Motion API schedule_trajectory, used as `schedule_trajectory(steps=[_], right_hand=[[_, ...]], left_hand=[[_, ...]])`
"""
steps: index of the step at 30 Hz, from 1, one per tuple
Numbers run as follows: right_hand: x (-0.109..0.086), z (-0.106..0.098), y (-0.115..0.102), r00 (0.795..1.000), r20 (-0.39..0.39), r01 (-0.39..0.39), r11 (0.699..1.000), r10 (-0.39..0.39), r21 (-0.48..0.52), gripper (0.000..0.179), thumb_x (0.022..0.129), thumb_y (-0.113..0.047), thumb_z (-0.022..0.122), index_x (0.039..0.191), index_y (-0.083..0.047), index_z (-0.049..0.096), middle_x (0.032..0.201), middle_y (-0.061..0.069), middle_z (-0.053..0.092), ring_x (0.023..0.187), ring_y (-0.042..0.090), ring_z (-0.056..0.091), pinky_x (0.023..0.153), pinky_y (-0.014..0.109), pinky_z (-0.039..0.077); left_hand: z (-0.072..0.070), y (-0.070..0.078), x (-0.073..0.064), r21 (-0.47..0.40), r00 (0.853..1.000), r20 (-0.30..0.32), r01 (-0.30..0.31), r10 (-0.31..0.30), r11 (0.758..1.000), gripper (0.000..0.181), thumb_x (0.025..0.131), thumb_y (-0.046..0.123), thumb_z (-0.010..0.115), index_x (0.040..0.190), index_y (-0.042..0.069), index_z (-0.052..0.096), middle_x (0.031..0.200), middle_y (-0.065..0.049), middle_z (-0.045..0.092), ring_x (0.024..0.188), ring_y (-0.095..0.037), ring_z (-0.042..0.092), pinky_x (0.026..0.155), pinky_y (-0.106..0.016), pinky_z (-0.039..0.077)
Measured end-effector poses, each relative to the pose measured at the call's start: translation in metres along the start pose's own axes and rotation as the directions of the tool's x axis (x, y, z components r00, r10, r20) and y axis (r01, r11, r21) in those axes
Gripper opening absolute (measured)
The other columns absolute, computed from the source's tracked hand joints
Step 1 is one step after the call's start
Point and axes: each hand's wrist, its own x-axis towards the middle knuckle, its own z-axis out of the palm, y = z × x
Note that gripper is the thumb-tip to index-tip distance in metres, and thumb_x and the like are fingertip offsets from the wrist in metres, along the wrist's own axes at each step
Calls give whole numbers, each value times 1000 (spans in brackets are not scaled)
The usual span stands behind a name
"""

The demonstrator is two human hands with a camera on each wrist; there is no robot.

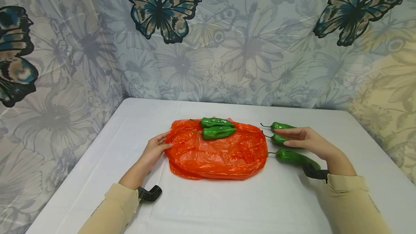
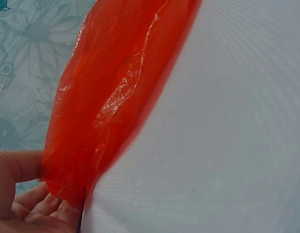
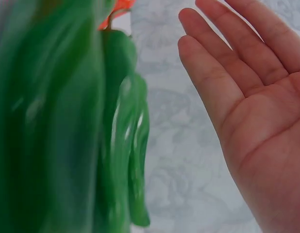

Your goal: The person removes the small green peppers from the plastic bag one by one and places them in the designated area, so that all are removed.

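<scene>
A crinkled orange-red plastic bag (image 1: 221,158) lies spread on the table. My left hand (image 1: 154,151) pinches the bag's left edge, thumb on top and the other fingers beneath. In the left wrist view the bag's side (image 2: 106,97) stretches away from that hand (image 2: 38,204). Two green peppers, one (image 1: 216,122) behind the other (image 1: 218,133), rest on the bag. My right hand (image 1: 313,145) hovers over the middle pepper (image 1: 277,139) right of the bag. Its fingers (image 3: 213,73) are extended, apart from the peppers in the right wrist view.
Two more green peppers lie beside the bag, one farther back (image 1: 282,125) and one nearer (image 1: 294,157), stems toward it. The white-covered table (image 1: 211,205) meets butterfly-patterned cloth (image 1: 208,64) at the back. Each wrist wears a black camera mount (image 1: 149,193).
</scene>
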Motion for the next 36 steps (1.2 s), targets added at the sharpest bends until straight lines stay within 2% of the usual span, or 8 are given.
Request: schedule_trajectory(steps=[3,5,8,13,16,20,22,36], right_hand=[[10,1,-5,1000,1,-1,1000,1,7,48,89,-11,60,133,6,47,128,-18,56,114,-11,50,87,10,44],[17,2,-9,1000,11,-2,1000,2,24,49,89,-11,60,133,6,46,130,-13,56,114,-9,51,88,11,44],[27,5,-18,1000,27,-10,999,9,37,50,89,-13,62,133,5,47,134,1,55,114,-7,53,89,13,45],[46,13,-30,998,48,-28,999,26,27,51,87,-17,64,133,1,50,137,14,51,113,-4,55,90,15,45],[54,19,-34,998,54,-40,999,39,26,51,87,-18,65,132,0,50,137,17,49,119,8,55,90,17,46],[62,25,-37,997,61,-55,998,53,37,52,86,-18,66,132,1,50,137,18,49,126,30,48,90,20,47],[67,28,-39,997,60,-55,998,53,29,52,86,-20,66,132,1,51,136,15,51,126,34,47,90,21,48],[94,48,-46,996,80,-56,994,48,97,51,85,-16,66,131,2,52,136,22,48,127,37,43,93,28,48]], left_hand=[[0,0,0,-3,1000,1,-3,3,1000,56,90,1,52,143,-1,32,145,-20,37,132,-30,38,81,-9,44],[1,0,0,-3,1000,2,-5,5,1000,57,90,1,52,143,-1,32,145,-21,37,133,-30,38,82,-9,45],[1,0,1,-3,1000,1,-4,4,1000,57,90,0,52,143,-1,32,146,-20,37,133,-30,38,83,-10,45],[1,-2,2,-4,1000,-8,2,-2,1000,57,89,-1,51,143,0,33,145,-19,38,132,-28,39,82,-10,46],[2,-1,1,-4,1000,-4,-4,4,1000,56,90,0,51,142,-1,33,145,-21,38,132,-30,39,81,-9,45],[3,0,0,-9,1000,1,-11,11,1000,56,90,0,52,142,-3,33,144,-23,38,131,-31,39,79,-8,44],[3,0,0,-10,1000,-2,-12,12,1000,56,89,0,52,142,-2,33,144,-22,38,131,-31,39,79,-8,44],[1,-1,-1,3,1000,-8,-8,8,1000,56,89,2,53,142,0,33,145,-21,38,131,-29,39,83,-11,45]])
